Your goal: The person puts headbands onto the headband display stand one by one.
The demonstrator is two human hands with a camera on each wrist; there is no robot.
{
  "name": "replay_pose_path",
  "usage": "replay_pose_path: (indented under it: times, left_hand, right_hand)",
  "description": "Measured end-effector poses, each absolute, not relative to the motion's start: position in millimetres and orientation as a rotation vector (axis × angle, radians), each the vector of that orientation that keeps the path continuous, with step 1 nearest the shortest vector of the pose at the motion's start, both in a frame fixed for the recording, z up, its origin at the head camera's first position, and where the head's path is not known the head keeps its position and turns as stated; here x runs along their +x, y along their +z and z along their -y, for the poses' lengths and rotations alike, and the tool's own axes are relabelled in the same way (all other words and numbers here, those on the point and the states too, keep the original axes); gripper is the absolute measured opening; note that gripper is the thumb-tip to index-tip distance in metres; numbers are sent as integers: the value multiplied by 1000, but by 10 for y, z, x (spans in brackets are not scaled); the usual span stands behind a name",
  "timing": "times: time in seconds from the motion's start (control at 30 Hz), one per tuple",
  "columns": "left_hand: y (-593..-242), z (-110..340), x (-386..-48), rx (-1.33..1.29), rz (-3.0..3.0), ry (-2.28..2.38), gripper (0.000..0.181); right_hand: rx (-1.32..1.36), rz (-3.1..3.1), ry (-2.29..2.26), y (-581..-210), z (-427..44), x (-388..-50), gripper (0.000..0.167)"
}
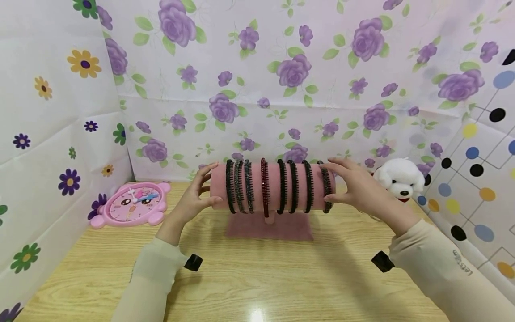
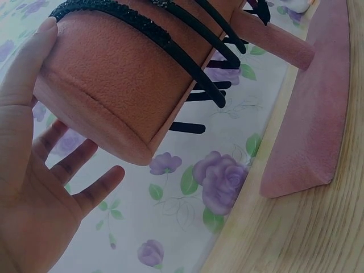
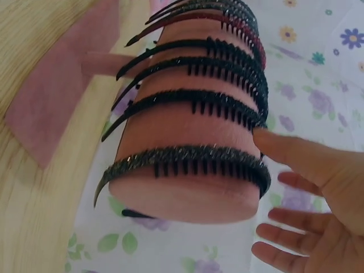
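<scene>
A pink cylindrical headband stand (image 1: 273, 188) with a flat base (image 1: 269, 229) stands on the table in the head view. Several dark toothed headbands (image 1: 309, 185) and one dark red headband (image 1: 265, 188) sit round its roll. At the roll's left end is my left hand (image 1: 192, 199), its thumb against the padded surface and its other fingers spread, as the left wrist view shows. My right hand (image 1: 358, 185) is at the opposite end, thumb tip by the roll's side near the outermost glittery headband (image 3: 187, 154). Its other fingers extend loosely, apart from the roll.
On the left of the wooden table (image 1: 257, 273) lies a pink cartoon clock (image 1: 116, 208). A white toy dog (image 1: 400, 176) sits to the right, partly behind my right forearm. Flower-printed sheeting (image 1: 177, 89) rises behind the stand, with patterned sheets at both sides.
</scene>
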State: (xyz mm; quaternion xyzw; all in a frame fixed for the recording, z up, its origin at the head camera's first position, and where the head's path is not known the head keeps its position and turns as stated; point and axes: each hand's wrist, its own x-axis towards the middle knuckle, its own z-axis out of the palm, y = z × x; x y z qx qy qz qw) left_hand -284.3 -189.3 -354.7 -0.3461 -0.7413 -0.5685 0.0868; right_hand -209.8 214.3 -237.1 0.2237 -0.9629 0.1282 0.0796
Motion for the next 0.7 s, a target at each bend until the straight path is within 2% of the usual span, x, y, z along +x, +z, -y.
replay_pose_path:
  times: [0.2,0.7]
  left_hand:
    - [-3562,1908,-2835,-1032,2204,-1696,80]
    - [-3539,1893,-2833,-1033,2208,-1701,80]
  right_hand:
    - [778,2914,360,-2440,-2192,-2159,80]
    - [814,2851,337,-2466,-2246,-2305,74]
